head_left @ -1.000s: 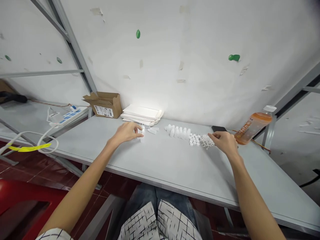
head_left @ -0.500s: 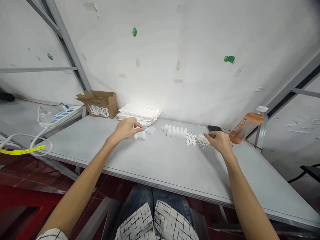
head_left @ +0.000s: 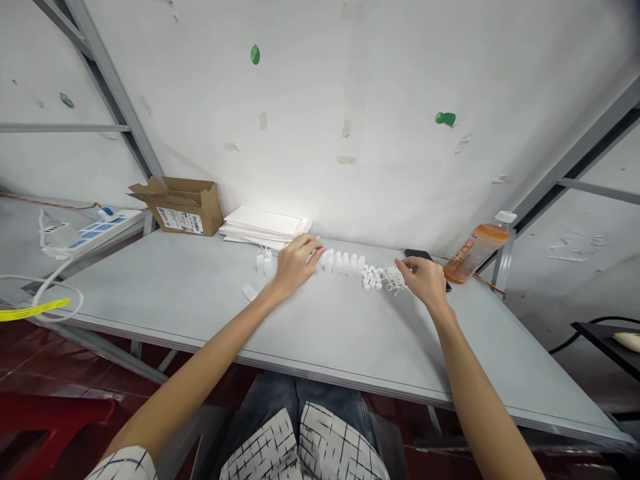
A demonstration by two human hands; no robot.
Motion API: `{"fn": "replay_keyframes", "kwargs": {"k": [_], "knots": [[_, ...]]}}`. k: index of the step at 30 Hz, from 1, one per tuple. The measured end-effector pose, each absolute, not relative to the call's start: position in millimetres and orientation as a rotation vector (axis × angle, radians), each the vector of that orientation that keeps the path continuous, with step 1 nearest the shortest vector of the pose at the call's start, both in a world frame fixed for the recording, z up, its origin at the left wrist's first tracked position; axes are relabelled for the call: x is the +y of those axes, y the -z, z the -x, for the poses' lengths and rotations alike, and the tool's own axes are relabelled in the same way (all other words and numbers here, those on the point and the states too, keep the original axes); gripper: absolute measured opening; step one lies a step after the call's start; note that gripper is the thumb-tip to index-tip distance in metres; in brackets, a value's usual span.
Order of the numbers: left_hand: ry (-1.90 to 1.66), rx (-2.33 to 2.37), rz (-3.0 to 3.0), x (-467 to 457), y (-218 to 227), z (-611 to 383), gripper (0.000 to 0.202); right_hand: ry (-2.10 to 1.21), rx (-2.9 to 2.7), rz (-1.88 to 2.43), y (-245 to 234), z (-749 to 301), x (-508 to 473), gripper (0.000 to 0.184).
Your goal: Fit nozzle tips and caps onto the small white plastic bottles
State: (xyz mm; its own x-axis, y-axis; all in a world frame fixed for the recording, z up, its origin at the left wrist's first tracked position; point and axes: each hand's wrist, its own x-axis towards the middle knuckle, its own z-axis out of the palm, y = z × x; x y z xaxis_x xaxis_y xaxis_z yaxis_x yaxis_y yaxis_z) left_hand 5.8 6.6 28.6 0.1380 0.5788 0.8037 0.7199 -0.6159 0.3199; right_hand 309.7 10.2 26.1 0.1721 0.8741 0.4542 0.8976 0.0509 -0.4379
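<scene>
My left hand [head_left: 296, 265] is at the left end of a row of small white plastic pieces [head_left: 345, 262], thumb and fingertips closed around the end piece. Right of that row sits a cluster of little round white caps [head_left: 372, 277]. Beside the caps lies a loose heap of white string [head_left: 394, 280]. My right hand [head_left: 423, 280] hovers at the heap's right side, its fingers pinched; whatever is between them is too small to make out. Two white pieces with strings [head_left: 265, 262] stand left of my left hand. A flat white strip [head_left: 249, 291] lies close to my left forearm.
Behind my left hand is a stack of white paper sheets [head_left: 265, 223], with an open cardboard box [head_left: 183, 208] beside it. A bottle of orange drink [head_left: 477, 250] and a black phone-like object [head_left: 418, 254] stand on the right. A power strip [head_left: 103, 230] lies far left.
My left hand has moved right, from the separate white pieces to the end of the row, uncovering those pieces. My right hand stays by the string heap. The view has shifted slightly.
</scene>
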Motion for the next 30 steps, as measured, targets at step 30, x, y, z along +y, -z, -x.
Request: {"fn": "replay_keyframes", "kwargs": {"k": [30], "knots": [[2.453,-1.774,2.939,-3,-14,-48,0.066,-0.35,-1.931,1.221,2,-221,-20,0.037]]}}
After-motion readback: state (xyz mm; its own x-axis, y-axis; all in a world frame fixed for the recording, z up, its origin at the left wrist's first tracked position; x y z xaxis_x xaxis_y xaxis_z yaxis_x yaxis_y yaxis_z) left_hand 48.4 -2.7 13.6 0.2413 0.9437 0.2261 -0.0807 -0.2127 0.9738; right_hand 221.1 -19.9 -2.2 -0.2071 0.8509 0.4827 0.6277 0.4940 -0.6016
